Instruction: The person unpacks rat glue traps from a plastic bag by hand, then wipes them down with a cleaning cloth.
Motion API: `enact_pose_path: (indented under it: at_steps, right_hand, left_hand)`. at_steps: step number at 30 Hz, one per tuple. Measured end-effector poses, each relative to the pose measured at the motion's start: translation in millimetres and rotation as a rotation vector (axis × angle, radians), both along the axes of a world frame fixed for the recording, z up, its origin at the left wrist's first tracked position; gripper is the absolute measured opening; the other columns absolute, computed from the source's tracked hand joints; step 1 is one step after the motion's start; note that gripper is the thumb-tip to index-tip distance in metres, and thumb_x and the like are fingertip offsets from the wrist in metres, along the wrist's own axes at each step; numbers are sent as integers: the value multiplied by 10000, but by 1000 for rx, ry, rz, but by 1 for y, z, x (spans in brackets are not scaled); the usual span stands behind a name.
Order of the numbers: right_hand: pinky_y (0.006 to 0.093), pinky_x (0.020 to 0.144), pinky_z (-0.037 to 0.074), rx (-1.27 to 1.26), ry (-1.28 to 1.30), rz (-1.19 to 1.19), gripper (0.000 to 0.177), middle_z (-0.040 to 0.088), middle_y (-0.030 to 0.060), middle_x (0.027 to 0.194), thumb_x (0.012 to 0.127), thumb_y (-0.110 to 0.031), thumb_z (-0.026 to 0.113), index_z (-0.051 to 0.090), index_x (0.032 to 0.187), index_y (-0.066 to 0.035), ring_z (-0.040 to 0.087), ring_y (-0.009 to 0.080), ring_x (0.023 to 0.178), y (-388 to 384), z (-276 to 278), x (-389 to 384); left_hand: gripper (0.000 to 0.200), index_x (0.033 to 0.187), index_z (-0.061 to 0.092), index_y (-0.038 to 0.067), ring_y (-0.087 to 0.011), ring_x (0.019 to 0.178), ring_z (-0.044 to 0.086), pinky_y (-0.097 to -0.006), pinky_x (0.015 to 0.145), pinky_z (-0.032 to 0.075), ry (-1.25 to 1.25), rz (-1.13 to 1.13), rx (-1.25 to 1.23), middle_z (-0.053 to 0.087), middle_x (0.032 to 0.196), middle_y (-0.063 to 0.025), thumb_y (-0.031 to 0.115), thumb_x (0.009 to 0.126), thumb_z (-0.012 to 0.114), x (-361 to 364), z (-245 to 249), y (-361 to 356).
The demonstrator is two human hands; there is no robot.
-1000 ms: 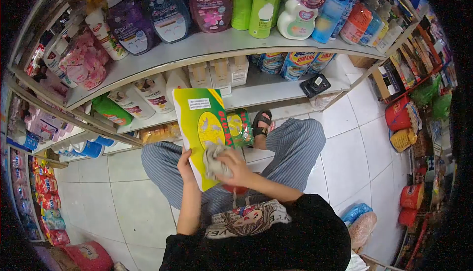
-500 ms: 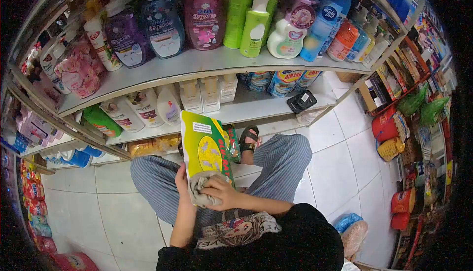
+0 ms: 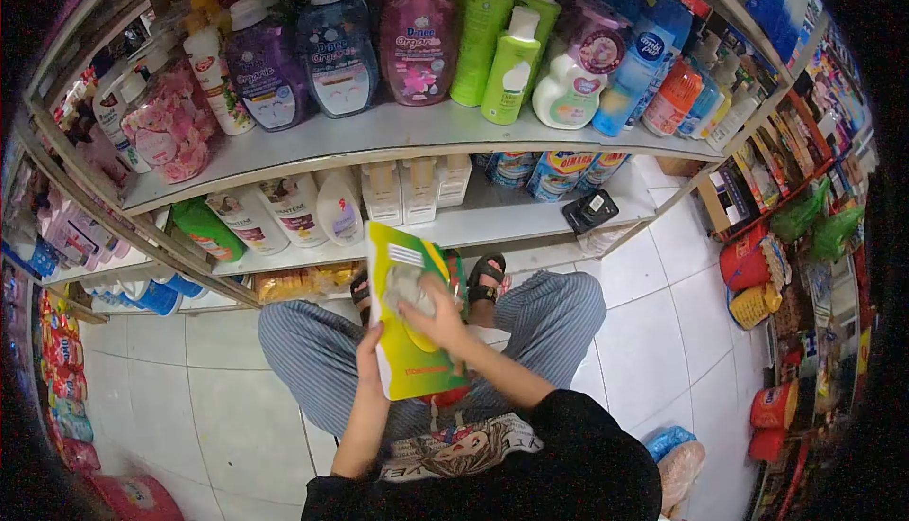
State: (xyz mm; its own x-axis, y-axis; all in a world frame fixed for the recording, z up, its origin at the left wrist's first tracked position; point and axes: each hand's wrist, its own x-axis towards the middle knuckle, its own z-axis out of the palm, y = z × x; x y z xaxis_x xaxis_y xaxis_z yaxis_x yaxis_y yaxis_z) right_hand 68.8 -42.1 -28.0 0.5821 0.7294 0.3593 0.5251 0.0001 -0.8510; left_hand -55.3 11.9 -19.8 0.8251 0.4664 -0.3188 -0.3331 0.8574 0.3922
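Observation:
A flat yellow-and-green package [image 3: 407, 381] with a white label is held tilted above my lap. My left hand [image 3: 370, 362] grips its left edge, thumb along the side. On the printed face, my right hand [image 3: 437, 314] presses a grey cloth [image 3: 405, 286] near the upper middle. Motion blurs the right fingers, but the cloth is bunched under them. The cloth and hand hide much of the print.
In front stands a metal shelf [image 3: 312, 149] lined with bottles, such as a pink one [image 3: 419, 47]. A black device [image 3: 589, 210] rests on the lower shelf at right. My crossed legs in striped trousers [image 3: 554, 332] are on the white tile floor [image 3: 653, 332]. Packed goods line the right side.
The cloth and my right hand have slid up from the package's lower end to its upper part. The package has shifted slightly right and uncovered its lower face.

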Motion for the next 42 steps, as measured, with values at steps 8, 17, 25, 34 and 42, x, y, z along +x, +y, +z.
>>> enact_pose_path:
  at_steps: [8,17,25,34,42]
  right_hand:
    - [349,782,338,86,-291,464,441,440,140,933,551,-192,644,489,932,-33,423,285,906,-45,-11,-49]
    - [317,715,373,168,-34,-163,368,460,150,866,610,-169,616,468,908,-11,461,285,824,26,8,22]
    - [355,693,387,9,-14,189,367,463,128,869,601,-185,615,494,899,-9,458,297,836,-21,-18,-33]
    - [372,696,362,149,-461,135,394,457,94,844,505,-202,653,508,846,-70,452,285,801,-5,12,-12]
    - [318,734,376,45,179,-139,384,489,147,894,658,-162,583,433,956,28,485,251,825,10,2,62]
  left_hand:
    - [376,994,436,3,-259,840,493,-350,766,382,-76,146,-118,503,946,-143,306,779,376,-1,12,9]
    - [717,1245,110,94,-219,1098,314,-327,891,278,-213,-96,150,243,1238,-83,-12,629,461,6,8,-21]
    - [749,1238,131,95,-294,1063,348,-394,859,328,-165,234,260,320,1183,-133,22,561,442,-1,11,14]
    - [598,1214,185,3,-195,1069,346,-273,885,265,-33,97,347,319,1189,-107,145,709,472,-8,-2,3]
    - [608,1225,165,38,-225,1069,351,-309,886,283,-108,211,273,316,1194,-114,112,700,463,-16,29,6]
